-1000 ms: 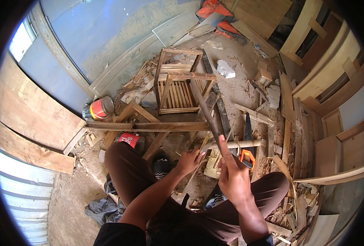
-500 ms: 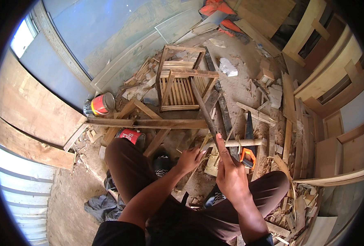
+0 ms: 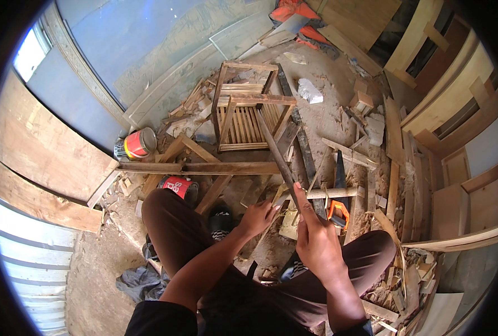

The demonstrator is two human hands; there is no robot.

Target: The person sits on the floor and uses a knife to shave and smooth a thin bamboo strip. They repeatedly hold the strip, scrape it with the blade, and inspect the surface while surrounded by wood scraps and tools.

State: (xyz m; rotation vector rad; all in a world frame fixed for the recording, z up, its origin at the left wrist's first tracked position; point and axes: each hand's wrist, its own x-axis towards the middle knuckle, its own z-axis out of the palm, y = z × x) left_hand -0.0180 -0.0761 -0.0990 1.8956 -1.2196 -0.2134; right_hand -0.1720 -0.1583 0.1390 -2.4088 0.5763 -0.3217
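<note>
My right hand is closed around the near end of a long dark wooden stick, its index finger stretched along the wood. The stick slants away to the far left, and its far end overlaps a slatted wooden frame in the view. Just left of it, my left hand is closed, fingertips pinched at a thin greyish piece beside the stick; its kind is too small to make out. Beyond my hands lies a pale round wooden rod. A handsaw with an orange handle is beside my right hand.
A long wooden bar crosses in front of my left knee. Two red-labelled cans stand or lie to the left. Wood scraps and shavings cover the ground at right, near leaning panels. A dark cloth lies lower left.
The stick's far end has swung slightly left. Both hands keep their hold and have barely moved; the whole view has shifted a little.
</note>
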